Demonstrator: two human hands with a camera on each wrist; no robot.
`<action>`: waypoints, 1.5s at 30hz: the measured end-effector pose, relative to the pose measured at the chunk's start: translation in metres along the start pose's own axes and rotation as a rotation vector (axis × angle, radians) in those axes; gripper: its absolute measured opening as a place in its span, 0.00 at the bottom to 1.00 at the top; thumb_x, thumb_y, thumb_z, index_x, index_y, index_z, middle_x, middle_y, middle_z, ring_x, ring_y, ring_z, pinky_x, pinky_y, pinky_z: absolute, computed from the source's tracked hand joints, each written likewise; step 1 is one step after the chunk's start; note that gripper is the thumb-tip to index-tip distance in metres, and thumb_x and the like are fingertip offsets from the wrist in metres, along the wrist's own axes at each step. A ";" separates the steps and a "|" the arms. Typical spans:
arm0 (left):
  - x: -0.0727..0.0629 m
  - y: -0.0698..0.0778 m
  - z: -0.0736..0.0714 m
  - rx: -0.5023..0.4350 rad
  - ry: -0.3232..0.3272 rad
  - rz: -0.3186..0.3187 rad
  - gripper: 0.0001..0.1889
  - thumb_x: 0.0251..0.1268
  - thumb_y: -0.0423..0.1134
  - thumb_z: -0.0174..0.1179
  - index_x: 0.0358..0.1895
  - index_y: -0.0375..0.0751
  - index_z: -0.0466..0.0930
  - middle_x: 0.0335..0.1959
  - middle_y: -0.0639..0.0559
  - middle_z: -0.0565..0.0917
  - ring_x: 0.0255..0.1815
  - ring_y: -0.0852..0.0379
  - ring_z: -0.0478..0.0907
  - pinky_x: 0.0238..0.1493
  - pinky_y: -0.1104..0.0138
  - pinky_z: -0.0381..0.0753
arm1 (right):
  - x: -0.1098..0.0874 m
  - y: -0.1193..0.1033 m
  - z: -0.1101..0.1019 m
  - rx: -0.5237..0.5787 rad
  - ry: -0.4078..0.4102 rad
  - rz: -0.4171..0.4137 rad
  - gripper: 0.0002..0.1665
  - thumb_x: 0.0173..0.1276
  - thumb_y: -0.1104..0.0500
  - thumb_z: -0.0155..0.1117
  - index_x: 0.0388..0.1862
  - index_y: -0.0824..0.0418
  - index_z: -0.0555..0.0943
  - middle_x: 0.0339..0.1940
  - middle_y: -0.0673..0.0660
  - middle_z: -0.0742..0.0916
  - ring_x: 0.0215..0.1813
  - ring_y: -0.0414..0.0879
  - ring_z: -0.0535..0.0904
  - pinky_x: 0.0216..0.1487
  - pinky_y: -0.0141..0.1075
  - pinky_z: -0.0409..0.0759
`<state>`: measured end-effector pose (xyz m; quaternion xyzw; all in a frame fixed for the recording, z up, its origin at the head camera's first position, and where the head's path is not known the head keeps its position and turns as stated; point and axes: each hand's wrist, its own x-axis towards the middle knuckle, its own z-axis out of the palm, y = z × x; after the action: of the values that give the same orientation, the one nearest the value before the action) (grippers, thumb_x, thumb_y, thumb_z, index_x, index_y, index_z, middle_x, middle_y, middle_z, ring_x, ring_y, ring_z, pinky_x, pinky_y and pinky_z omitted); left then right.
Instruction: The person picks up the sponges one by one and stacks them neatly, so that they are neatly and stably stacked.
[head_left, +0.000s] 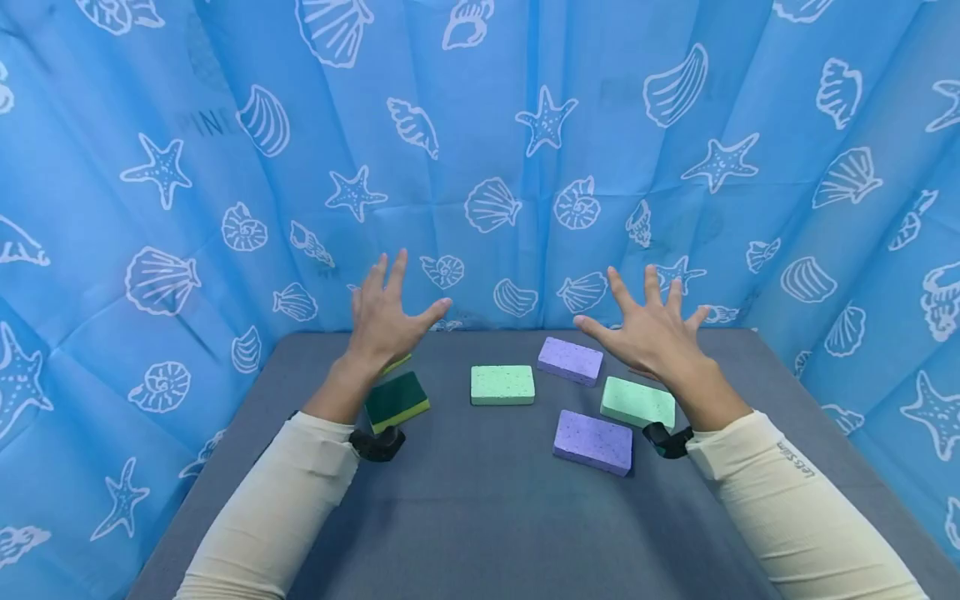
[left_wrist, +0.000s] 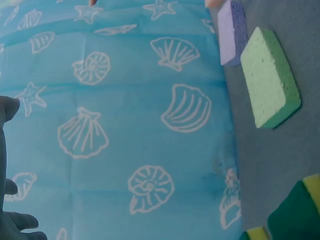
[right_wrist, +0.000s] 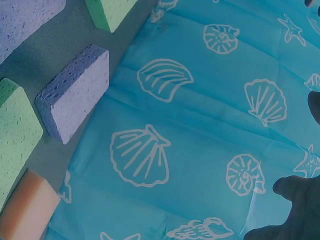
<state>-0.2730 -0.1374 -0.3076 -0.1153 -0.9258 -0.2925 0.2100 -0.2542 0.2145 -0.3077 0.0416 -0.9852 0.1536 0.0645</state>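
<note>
Both hands are raised above the table with fingers spread, holding nothing. My left hand (head_left: 384, 321) is over two green-and-yellow scouring sponges (head_left: 397, 400), the farther one mostly hidden behind the wrist. On the other side, my right hand (head_left: 654, 333) hovers near a light green sponge (head_left: 637, 404) and a purple sponge (head_left: 570, 361). A second purple sponge (head_left: 592, 443) lies nearer the front, and another light green sponge (head_left: 502, 385) sits between the hands. Almost hidden behind the right hand in the head view, an orange sponge (right_wrist: 31, 207) shows in the right wrist view.
A grey cloth-covered table (head_left: 480, 517) carries the sponges. Blue curtain (head_left: 465, 125) with white shell and starfish prints hangs behind it and along both sides. Dark straps with small devices (head_left: 378, 444) sit at both wrists, next to light sleeves (head_left: 277, 500).
</note>
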 end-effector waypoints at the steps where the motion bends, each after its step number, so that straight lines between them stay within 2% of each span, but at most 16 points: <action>1: -0.001 0.000 0.002 -0.021 0.009 0.004 0.50 0.59 0.64 0.60 0.78 0.48 0.47 0.76 0.37 0.48 0.74 0.35 0.43 0.67 0.38 0.39 | 0.000 0.000 0.000 0.001 -0.001 -0.001 0.61 0.57 0.17 0.39 0.80 0.46 0.38 0.75 0.73 0.37 0.68 0.77 0.23 0.48 0.77 0.20; 8: -0.007 -0.003 0.019 -0.171 0.069 0.025 0.50 0.56 0.60 0.65 0.77 0.45 0.51 0.76 0.40 0.48 0.74 0.36 0.42 0.65 0.37 0.47 | -0.001 0.002 0.002 0.005 -0.006 0.002 0.61 0.57 0.17 0.40 0.80 0.46 0.39 0.75 0.73 0.37 0.68 0.78 0.24 0.49 0.77 0.20; 18: -0.010 -0.008 0.046 -0.314 0.073 0.046 0.48 0.56 0.57 0.66 0.77 0.45 0.54 0.76 0.44 0.50 0.75 0.43 0.47 0.65 0.38 0.51 | -0.001 0.006 0.008 0.001 -0.015 0.021 0.60 0.58 0.17 0.39 0.80 0.47 0.38 0.75 0.73 0.37 0.69 0.78 0.26 0.52 0.77 0.23; 30: -0.026 -0.018 0.082 -0.460 0.017 -0.035 0.44 0.58 0.57 0.64 0.76 0.52 0.55 0.76 0.49 0.54 0.74 0.48 0.50 0.64 0.41 0.57 | -0.001 0.003 0.013 0.006 -0.022 0.024 0.60 0.58 0.18 0.40 0.80 0.48 0.40 0.75 0.73 0.39 0.69 0.77 0.26 0.53 0.77 0.25; 38: -0.034 -0.026 0.109 -0.517 -0.006 -0.098 0.43 0.59 0.54 0.65 0.75 0.48 0.58 0.74 0.43 0.57 0.71 0.43 0.57 0.62 0.46 0.63 | -0.001 0.002 0.017 0.019 -0.021 0.024 0.61 0.57 0.17 0.40 0.80 0.48 0.40 0.75 0.73 0.39 0.70 0.77 0.27 0.53 0.77 0.26; 45: -0.040 -0.037 0.134 -0.560 -0.083 -0.177 0.43 0.58 0.58 0.65 0.75 0.50 0.58 0.74 0.45 0.57 0.71 0.44 0.56 0.63 0.49 0.63 | -0.003 0.003 0.022 0.029 -0.025 0.027 0.62 0.57 0.17 0.41 0.80 0.48 0.39 0.75 0.72 0.39 0.70 0.76 0.26 0.52 0.77 0.24</action>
<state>-0.2929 -0.0917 -0.4433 -0.0994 -0.8233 -0.5487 0.1057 -0.2543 0.2106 -0.3293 0.0310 -0.9840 0.1681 0.0493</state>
